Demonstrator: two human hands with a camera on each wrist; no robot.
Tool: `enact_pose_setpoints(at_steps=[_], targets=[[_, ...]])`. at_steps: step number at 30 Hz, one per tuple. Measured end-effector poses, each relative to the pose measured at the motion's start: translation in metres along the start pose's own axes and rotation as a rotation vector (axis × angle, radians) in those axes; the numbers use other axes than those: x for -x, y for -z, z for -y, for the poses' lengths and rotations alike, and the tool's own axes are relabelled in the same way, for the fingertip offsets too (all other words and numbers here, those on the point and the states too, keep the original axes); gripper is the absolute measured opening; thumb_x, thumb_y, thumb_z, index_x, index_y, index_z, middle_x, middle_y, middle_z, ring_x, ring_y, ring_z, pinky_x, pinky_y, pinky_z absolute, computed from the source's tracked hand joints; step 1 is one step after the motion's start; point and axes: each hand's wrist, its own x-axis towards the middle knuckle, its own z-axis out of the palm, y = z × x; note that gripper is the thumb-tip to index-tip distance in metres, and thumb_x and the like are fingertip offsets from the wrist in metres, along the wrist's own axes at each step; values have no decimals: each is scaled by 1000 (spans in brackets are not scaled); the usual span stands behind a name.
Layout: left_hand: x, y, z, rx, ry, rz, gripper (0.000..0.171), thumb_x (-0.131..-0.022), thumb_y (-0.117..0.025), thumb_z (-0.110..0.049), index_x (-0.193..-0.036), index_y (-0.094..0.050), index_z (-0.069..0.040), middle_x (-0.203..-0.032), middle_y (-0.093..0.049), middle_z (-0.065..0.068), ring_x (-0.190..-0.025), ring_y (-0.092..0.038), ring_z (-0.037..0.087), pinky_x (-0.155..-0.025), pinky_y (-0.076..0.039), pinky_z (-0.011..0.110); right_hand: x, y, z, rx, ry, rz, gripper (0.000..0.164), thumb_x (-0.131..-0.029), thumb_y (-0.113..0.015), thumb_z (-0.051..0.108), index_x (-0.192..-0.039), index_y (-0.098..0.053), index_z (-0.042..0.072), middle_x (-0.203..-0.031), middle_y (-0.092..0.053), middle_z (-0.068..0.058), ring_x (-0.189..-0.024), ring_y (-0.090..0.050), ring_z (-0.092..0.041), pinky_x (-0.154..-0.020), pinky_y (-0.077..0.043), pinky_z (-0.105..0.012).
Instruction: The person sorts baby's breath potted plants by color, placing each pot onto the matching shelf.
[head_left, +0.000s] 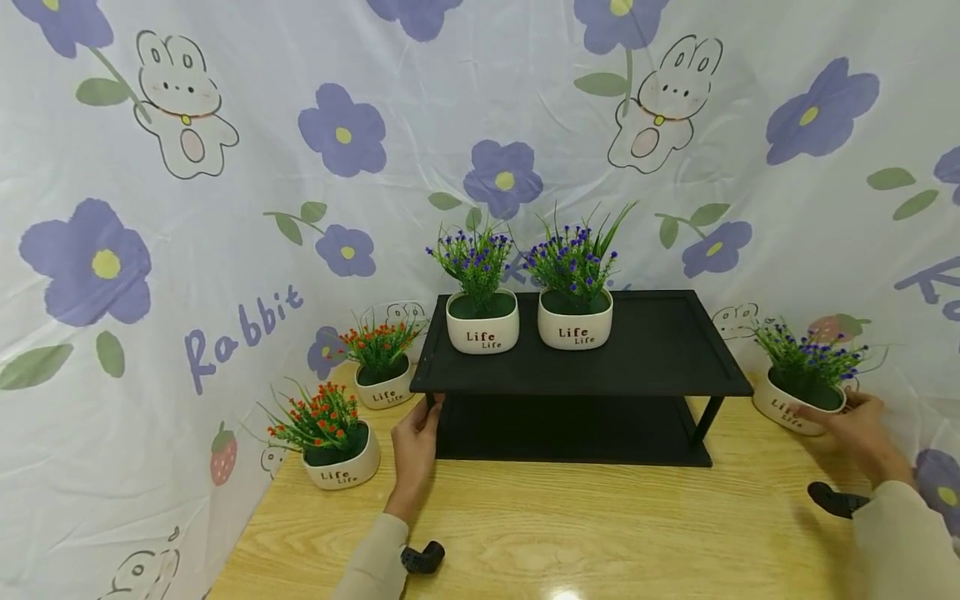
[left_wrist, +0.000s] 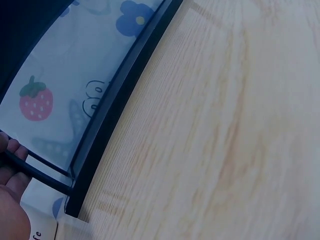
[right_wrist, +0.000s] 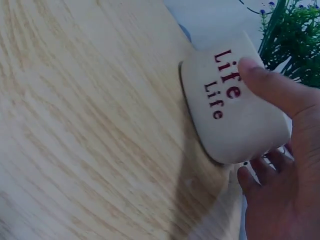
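At the right, a white pot of purple artificial flowers (head_left: 776,403) stands at the table's far edge. My right hand (head_left: 866,435) grips it, thumb on the lettered front and fingers round the side; the right wrist view shows the pot (right_wrist: 227,117) close up. A black two-tier shelf (head_left: 652,354) occupies the middle. My left hand (head_left: 415,450) holds its left front post (left_wrist: 42,180), fingers curled round the bar. Two more purple-flowered pots, a left one (head_left: 483,329) and a right one (head_left: 576,327), sit side by side on the upper tier.
Left of the shelf stand two red-flowered pots, a nearer one (head_left: 341,467) and a farther one (head_left: 385,390). A patterned cloth (head_left: 420,100) hangs behind the wooden table (head_left: 570,525). The shelf's lower tier (head_left: 562,429) lies close to the tabletop.
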Motion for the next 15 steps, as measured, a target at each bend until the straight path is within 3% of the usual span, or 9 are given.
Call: enact_pose_setpoints(at_steps=[2, 6, 10, 13, 15], targets=[[0, 0, 0, -3, -4, 1, 29, -107, -68, -16, -134, -76, -10, -127, -77, 14, -118, -75, 27, -102, -58, 49, 2, -3, 1, -41, -32, 19, 124, -102, -65, 55, -159, 23, -10, -163, 14, -50, -148, -10, -72, -118, -18, -81], [0, 0, 0, -15, -17, -3, 29, -107, -68, -16, -133, -76, -9, -127, -77, 16, -118, -75, 28, -101, -60, 46, 2, -10, 1, -93, -25, 31, 128, -103, -66, 53, -158, 38, 4, -163, 31, -42, -151, 4, -71, -121, -9, -80], [0, 0, 0, -22, -27, -14, 28, -106, -69, -14, -132, -77, -8, -126, -77, 18, -116, -76, 29, -99, -61, 43, -1, -18, -1, -76, 20, -13, 125, -102, -69, 49, -163, 26, -3, -166, 21, -43, -154, -4, -67, -122, -16, -78], [0, 0, 0, -22, -30, -14, 28, -106, -69, -15, -132, -77, -8, -126, -77, 18, -116, -76, 29, -99, -61, 41, -2, -23, -3, -3, 32, -58, 122, -100, -71, 50, -165, 13, -9, -168, 9, -45, -151, -15, -68, -117, -26, -80], [0, 1, 1, -22, -33, -9, 28, -106, -68, -14, -132, -77, -8, -126, -77, 18, -117, -76, 28, -99, -61, 41, -2, -25, -4, -1, 34, -68, 121, -100, -71, 50, -164, 10, -11, -168, 9, -45, -152, -11, -69, -116, -25, -81]])
